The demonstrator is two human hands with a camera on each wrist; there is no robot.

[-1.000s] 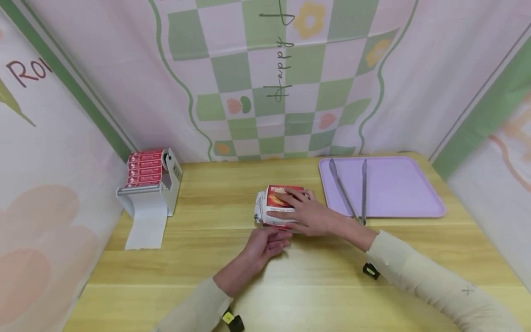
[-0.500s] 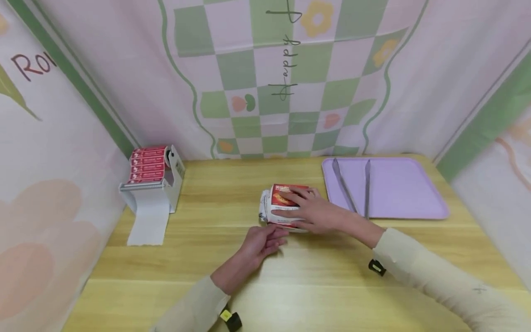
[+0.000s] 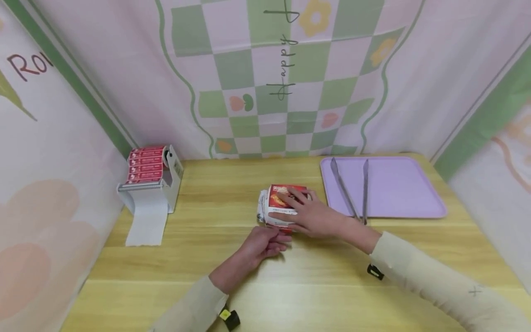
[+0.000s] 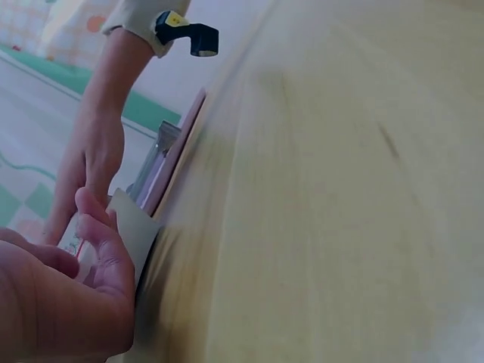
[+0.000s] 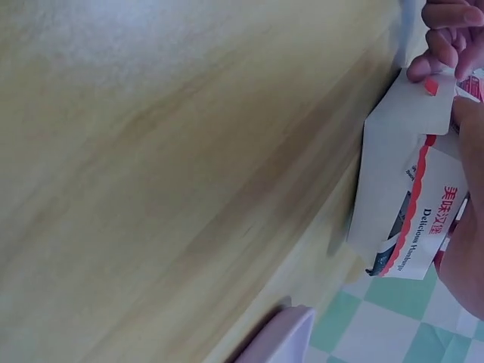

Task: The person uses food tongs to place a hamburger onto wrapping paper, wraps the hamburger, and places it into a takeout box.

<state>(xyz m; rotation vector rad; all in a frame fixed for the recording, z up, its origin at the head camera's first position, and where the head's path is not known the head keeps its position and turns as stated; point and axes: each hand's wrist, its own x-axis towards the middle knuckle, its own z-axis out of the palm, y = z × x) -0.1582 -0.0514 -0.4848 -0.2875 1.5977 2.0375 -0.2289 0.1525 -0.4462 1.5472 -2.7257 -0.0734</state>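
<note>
A red and white paper burger box (image 3: 274, 199) sits on the table, lid down, with a crumpled printed wrapper (image 3: 261, 206) sticking out at its left side. My right hand (image 3: 313, 216) rests on the lid, fingers spread and pointing left. At the front corner, my left hand (image 3: 261, 242) has its fingers curled and pinches the box's edge. In the right wrist view, the box side (image 5: 389, 159) shows a gap under the red-edged lid, with dark wrapping inside. A white corner flap (image 5: 423, 110) lies by my left fingertips. My right palm hides part of the lid.
A purple tray (image 3: 406, 189) with metal tongs (image 3: 344, 186) lies at the back right, the tongs' handle end over its front edge. On the left stands a label dispenser (image 3: 174, 184) with a red label roll (image 3: 145, 166) and a hanging paper strip (image 3: 147, 223).
My left fingers shift slightly and curl more at the box's front corner. The right hand stays on the lid, and the box keeps its place. The head view sways a little.
</note>
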